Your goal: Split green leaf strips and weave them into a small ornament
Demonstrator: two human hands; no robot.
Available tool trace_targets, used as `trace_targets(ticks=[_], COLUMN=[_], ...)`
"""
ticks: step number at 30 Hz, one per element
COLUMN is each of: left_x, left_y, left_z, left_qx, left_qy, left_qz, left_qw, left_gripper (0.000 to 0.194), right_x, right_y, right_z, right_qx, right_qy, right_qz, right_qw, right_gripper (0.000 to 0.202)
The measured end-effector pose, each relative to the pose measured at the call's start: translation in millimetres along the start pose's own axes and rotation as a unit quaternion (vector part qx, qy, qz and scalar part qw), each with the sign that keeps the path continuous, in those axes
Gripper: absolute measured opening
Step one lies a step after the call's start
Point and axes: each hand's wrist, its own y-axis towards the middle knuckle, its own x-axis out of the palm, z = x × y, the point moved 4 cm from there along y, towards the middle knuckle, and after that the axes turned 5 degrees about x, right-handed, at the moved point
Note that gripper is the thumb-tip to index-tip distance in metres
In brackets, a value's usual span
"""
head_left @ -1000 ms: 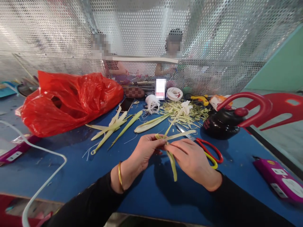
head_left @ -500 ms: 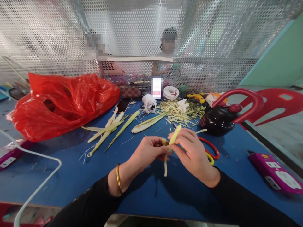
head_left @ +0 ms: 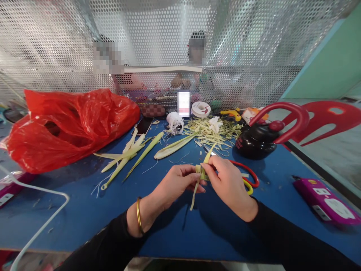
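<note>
My left hand [head_left: 176, 184], gold bangle at its wrist, pinches a small folded piece of pale green leaf strip [head_left: 194, 197], whose loose tail hangs down. Close beside it, my right hand [head_left: 229, 184] grips the same leaf piece between thumb and fingers; a pointed end sticks up past the fingertips. The fold itself is partly hidden by the fingers. Under and beyond my right hand lie scissors [head_left: 256, 176] with red and yellow handles, partly covered. Further off are long pale leaves [head_left: 176, 146] and a heap of cut leaf bits [head_left: 203, 130].
A red plastic bag [head_left: 73, 128] fills the left side, near a phone [head_left: 143, 125]. White thread [head_left: 175, 122] and a ribbon spool [head_left: 201, 109] stand at the back. At right are a black kettle [head_left: 255, 141] and a purple power strip [head_left: 324, 199]. A white cable [head_left: 45, 222] crosses the left.
My right hand has shifted slightly left and its fingers have drawn in on the leaf strip. The hanging tail now slants to the left. The whole view has moved a little.
</note>
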Motion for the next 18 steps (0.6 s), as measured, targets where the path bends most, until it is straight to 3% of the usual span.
trace_targets(ticks=[9,13,16,18], left_x=[-1.1,-9.0,-15.7,-19.0], left_y=[4,5,5,6], left_z=[-7,-2,4,6], left_qx=[0.042,0.074,0.070,0.067], left_qy=[0.035,0.074,0.055,0.034], left_qz=[0.048,0.114,0.151,0.159], left_qw=[0.997,0.988,0.984,0.984], left_gripper=[0.014,0.010,0.012,0.014], right_x=[7,9,3,-6], right_y=[-2,1,6,10], right_z=[4,8,9,8], right_qx=[0.019,0.043,0.011,-0.018], right_qy=[-0.028,-0.001,0.028,0.052], right_qz=[-0.027,-0.099,-0.161,-0.184], right_qw=[0.999,0.994,0.987,0.981], right_gripper=[0.026,0.019,0.013,0.021])
